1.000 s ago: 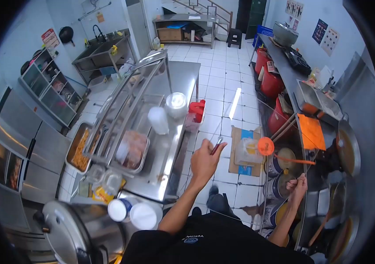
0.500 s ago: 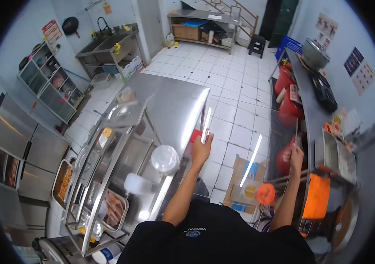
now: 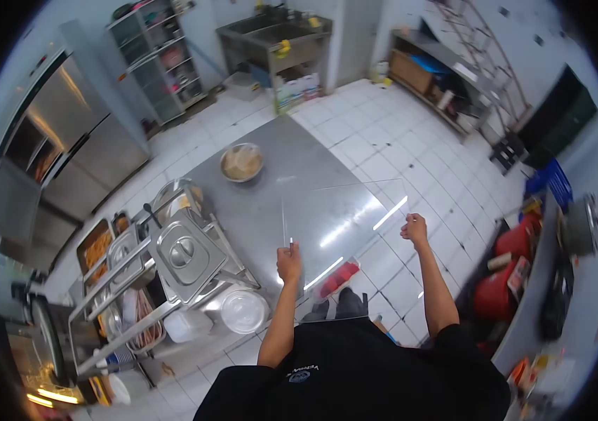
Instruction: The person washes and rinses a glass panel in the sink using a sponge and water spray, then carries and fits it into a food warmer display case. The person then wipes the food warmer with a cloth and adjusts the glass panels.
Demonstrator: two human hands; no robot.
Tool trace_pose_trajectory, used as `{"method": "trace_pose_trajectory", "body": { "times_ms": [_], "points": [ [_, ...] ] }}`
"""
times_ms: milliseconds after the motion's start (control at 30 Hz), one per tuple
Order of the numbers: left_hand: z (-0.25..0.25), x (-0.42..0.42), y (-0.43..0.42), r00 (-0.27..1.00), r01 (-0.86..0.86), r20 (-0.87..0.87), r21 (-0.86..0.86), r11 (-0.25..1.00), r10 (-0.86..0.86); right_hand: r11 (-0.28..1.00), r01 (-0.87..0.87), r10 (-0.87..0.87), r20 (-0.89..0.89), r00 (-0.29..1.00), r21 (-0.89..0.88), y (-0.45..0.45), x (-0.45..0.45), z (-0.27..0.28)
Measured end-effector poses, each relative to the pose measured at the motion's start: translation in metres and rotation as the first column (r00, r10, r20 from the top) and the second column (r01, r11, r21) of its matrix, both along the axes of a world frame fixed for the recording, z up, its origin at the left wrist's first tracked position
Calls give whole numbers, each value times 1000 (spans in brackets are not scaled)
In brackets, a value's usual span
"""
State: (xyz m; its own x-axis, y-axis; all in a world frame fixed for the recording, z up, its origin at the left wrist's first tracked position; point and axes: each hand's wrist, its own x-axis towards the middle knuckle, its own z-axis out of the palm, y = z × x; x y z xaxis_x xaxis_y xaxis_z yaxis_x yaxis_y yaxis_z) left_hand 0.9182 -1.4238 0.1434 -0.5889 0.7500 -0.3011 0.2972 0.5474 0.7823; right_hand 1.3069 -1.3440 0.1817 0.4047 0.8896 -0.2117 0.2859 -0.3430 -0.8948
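Observation:
A clear, see-through rectangular sheet (image 3: 341, 217) is held out in front of my body, with bright light streaks reflected on it. My left hand (image 3: 288, 263) is closed on its left edge, thumb up. On the opposite edge, my right hand (image 3: 414, 230) grips with curled fingers. Through the sheet I see the steel table (image 3: 299, 151) and part of the tiled floor. Whether the sheet touches the table, I cannot tell. A metal bowl (image 3: 242, 163) with pale brownish contents sits on the table beyond my left hand.
Left of me, a steel rack (image 3: 165, 263) carries lidded pans, near a round clear-lidded container (image 3: 244, 311). A red object (image 3: 339, 278) lies by my feet. Sinks (image 3: 271, 35) stand at the back; a counter with red containers (image 3: 499, 288) runs along the right.
My view and body have turned left, bringing the sheet from above the floor to in front of the table. Both hands keep their hold on its edges. The bowl now shows clearly.

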Motion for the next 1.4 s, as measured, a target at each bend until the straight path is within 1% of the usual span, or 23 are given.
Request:
{"method": "trace_pose_trajectory", "body": {
  "times_ms": [33, 100, 133, 167, 233, 300, 367, 400, 467, 567, 633, 667, 767, 867, 967, 1067, 1167, 1267, 1333, 1400],
  "points": [
    [-6, -5, 5, 996, -81, -26, 1, 997, 81, 998, -64, 64, 21, 998, -5, 34, -10, -24],
    [-5, -12, 19, 978, -194, -82, -21, 981, 192, 975, -217, 212, 96, 973, 53, 115, -21, -106],
    [-12, -14, 29, 963, -247, -114, -22, 969, 243, 953, -292, 281, 125, 951, 76, 147, -26, -135],
    [-20, -19, 28, 947, -292, -152, -30, 956, 284, 949, -313, 312, 50, 949, 22, 153, -45, -131],
    [-22, -28, 40, 912, -371, -187, 8, 928, 366, 934, -353, 347, -96, 933, -54, 179, -95, -83],
    [-20, -29, 48, 885, -429, -187, 27, 903, 426, 919, -392, 387, -90, 918, -48, 206, -115, -86],
    [-28, -32, 60, 845, -460, -278, 61, 886, 458, 890, -450, 444, -90, 892, -69, 227, -131, -97],
    [-29, -33, 61, 821, -476, -321, 72, 877, 472, 876, -478, 479, 9, 878, -57, 234, -136, -105],
    [-30, -35, 63, 805, -503, -341, 41, 863, 486, 841, -540, 534, 213, 818, -32, 246, -146, -115],
    [-30, -35, 75, 770, -552, -362, 37, 833, 526, 789, -614, 585, 310, 750, -4, 255, -157, -108],
    [-23, -29, 79, 746, -572, -386, 47, 819, 543, 754, -655, 584, 398, 707, 57, 256, -159, -101],
    [-21, -25, 82, 706, -577, -411, 137, 805, 577, 738, -669, 574, 438, 692, 91, 258, -161, -100],
    [-21, -23, 91, 672, -654, -310, 178, 736, 672, 733, -678, 587, 447, 675, 60, 264, -162, -100],
    [-27, -24, 94, 662, -571, -485, 167, 804, 571, 717, -696, 610, 459, 645, 25, 268, -160, -96],
    [-26, -17, 101, 605, -616, -533, 157, 772, 592, 709, -704, 638, 464, 615, -42, 272, -158, -89],
    [-27, -14, 104, 570, -630, -590, 132, 765, 572, 693, -718, 652, 472, 594, -54, 275, -155, -87],
    [-34, -15, 104, 535, -576, -619, 230, 785, 574, 683, -726, 672, 455, 585, -76, 277, -153, -82],
    [-31, -7, 107, 469, -630, -716, 139, 764, 517, 666, -735, 684, 496, 535, -128, 283, -150, -84],
    [-37, -6, 107, 472, -612, -711, 161, 774, 521, 552, -826, 694, 611, 381, -112, 302, -138, -121],
    [-53, -14, 105, 471, -595, -712, 179, 783, 521, 514, -835, 695, 666, 270, -198, 308, -139, -117]
  ]
}}
